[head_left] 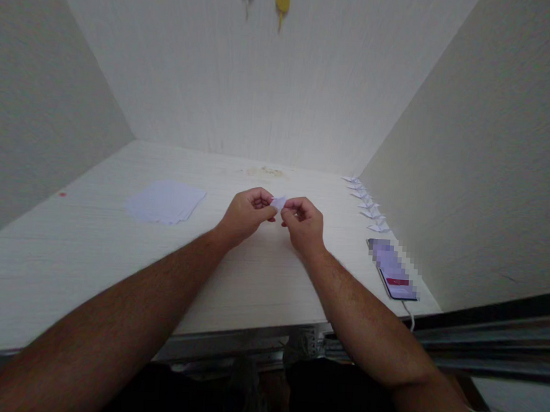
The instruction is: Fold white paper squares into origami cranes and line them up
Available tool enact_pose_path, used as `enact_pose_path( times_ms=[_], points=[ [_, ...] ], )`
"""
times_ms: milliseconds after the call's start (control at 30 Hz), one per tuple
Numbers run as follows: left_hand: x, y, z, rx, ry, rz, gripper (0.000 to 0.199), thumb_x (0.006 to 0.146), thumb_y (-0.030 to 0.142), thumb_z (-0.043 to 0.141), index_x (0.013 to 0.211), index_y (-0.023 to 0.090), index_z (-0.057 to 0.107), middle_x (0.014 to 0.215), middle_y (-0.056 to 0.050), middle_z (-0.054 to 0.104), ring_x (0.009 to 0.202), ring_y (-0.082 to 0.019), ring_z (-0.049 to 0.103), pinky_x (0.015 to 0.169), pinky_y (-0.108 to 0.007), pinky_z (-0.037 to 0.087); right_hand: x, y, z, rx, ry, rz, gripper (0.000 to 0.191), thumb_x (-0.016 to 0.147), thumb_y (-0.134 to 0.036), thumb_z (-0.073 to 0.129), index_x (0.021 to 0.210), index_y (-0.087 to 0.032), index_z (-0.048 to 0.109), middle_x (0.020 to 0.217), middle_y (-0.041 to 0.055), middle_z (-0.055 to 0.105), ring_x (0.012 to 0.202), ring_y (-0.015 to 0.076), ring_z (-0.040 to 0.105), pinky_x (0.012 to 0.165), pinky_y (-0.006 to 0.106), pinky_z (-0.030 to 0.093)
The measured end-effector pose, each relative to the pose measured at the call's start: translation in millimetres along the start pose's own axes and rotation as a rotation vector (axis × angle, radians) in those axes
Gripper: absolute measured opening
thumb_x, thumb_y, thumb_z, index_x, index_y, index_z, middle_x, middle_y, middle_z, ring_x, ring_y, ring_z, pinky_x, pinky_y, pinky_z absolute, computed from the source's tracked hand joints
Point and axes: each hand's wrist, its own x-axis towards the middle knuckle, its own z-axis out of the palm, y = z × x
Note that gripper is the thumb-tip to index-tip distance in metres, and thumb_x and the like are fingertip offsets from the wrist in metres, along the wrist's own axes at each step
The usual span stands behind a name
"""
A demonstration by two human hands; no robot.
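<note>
A small folded piece of white paper (pixel 277 203) is held between my two hands, above the middle of the white table (pixel 252 279). My left hand (pixel 252 214) pinches its left side between thumb and fingers. On the right side, my right hand (pixel 304 220) grips it the same way. The fine folds of the paper are too small to make out.
A stack of white paper sheets (pixel 166 202) lies on the left. Several folded paper figures (pixel 369 205) form a row along the right wall. Nearer me lies a phone (pixel 393 269) with a white cable (pixel 409 313). Walls enclose the table at back and sides.
</note>
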Motion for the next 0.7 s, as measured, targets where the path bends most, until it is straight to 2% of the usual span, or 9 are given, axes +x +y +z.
enact_pose_path(
  times_ms=[133,233,300,500,700],
  points=[
    [-1.0,0.2,-0.6,0.399,0.146,0.204,0.007,0.071,0.019,0.069,0.076,0.018,0.064,0.065,0.002,0.061,0.059,-0.011,0.055,0.057,-0.025,0.044,-1.9,-3.2,0.9,-0.009,0.057,-0.064,0.026,0.069,-0.034,0.074,0.086,-0.022,0.058,0.075,-0.0048,0.058,0.057,0.0081,0.050,0.051,0.022,0.043],
    [-2.3,-1.5,-2.5,0.618,0.129,0.425,0.005,0.072,0.015,0.067,0.076,0.018,0.064,0.069,0.001,0.061,0.065,-0.012,0.054,0.062,-0.026,0.043,-3.8,-5.0,2.1,-0.089,0.047,-0.104,0.027,0.068,-0.033,0.077,0.084,-0.022,0.058,0.072,-0.0059,0.056,0.055,0.0075,0.047,0.052,0.023,0.041],
    [-3.0,-2.6,-3.4,0.691,0.108,0.524,0.005,0.075,0.015,0.066,0.076,0.018,0.063,0.072,0.000,0.061,0.068,-0.013,0.055,0.064,-0.027,0.043,-4.2,-5.3,2.7,-0.131,0.054,-0.108,0.026,0.069,-0.033,0.077,0.084,-0.022,0.059,0.071,-0.0060,0.056,0.055,0.0076,0.047,0.053,0.023,0.041],
    [-3.1,-4.2,-4.2,0.762,0.097,0.634,0.008,0.080,0.011,0.060,0.078,0.018,0.062,0.073,-0.002,0.060,0.070,-0.015,0.054,0.065,-0.029,0.043,-3.5,-7.0,2.5,-0.193,0.084,-0.081,0.018,0.075,-0.034,0.070,0.076,-0.022,0.057,0.061,-0.0062,0.055,0.054,0.0095,0.048,0.053,0.024,0.041],
    [-3.8,-3.9,-3.0,0.781,0.088,0.638,0.008,0.079,0.011,0.063,0.080,0.018,0.061,0.078,-0.002,0.061,0.073,-0.016,0.055,0.066,-0.029,0.044,-3.6,-7.0,1.4,-0.213,0.068,-0.058,0.021,0.070,-0.034,0.074,0.079,-0.022,0.058,0.069,-0.0031,0.063,0.062,0.0123,0.057,0.060,0.027,0.047]
  ],
)
